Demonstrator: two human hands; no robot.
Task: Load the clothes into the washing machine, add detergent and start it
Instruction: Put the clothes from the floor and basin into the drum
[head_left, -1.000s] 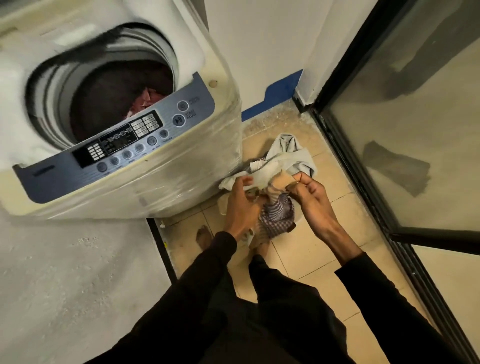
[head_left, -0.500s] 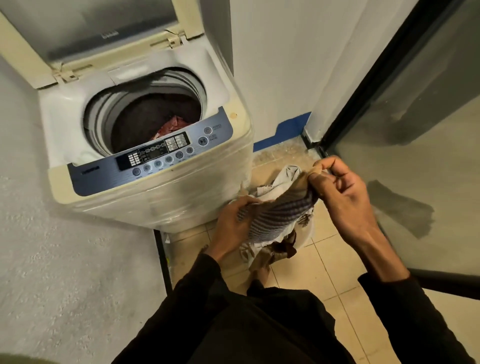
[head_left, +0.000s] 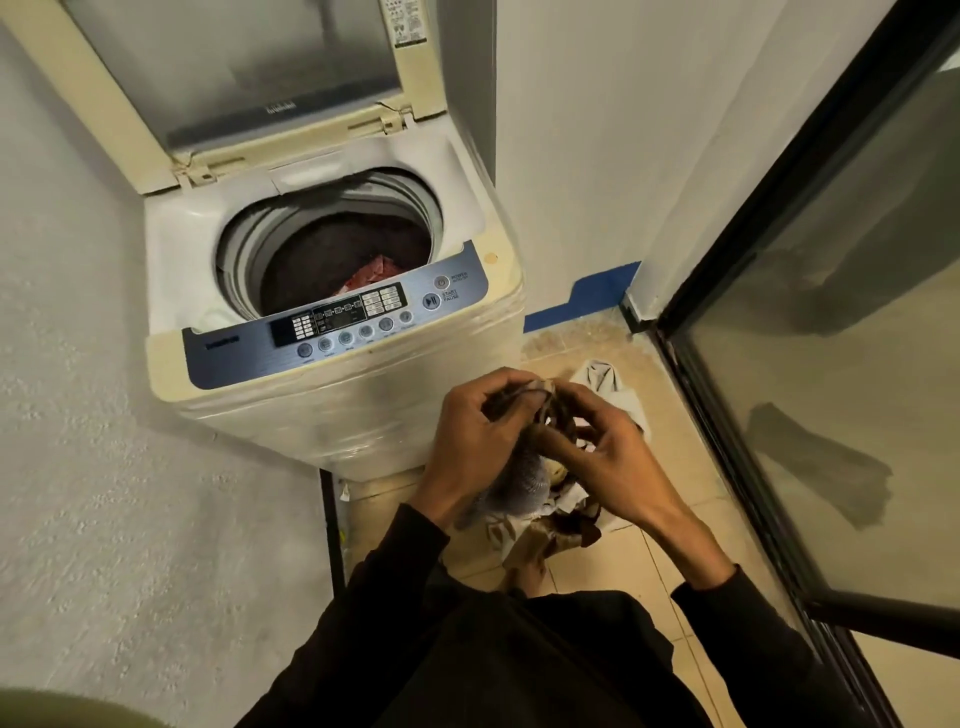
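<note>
Right of the washer (head_left: 332, 395), both hands, left (head_left: 480, 431) and right (head_left: 605, 457), grip a bunched garment (head_left: 524, 475); the open drum (head_left: 332, 244) lies far-left, nearer the left hand.

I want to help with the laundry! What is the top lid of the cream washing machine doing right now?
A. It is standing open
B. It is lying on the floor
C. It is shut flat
A: the cream hinged lid stands raised behind the round drum opening of the cream top-loading washing machine, so dark and red clothes show inside.
</note>
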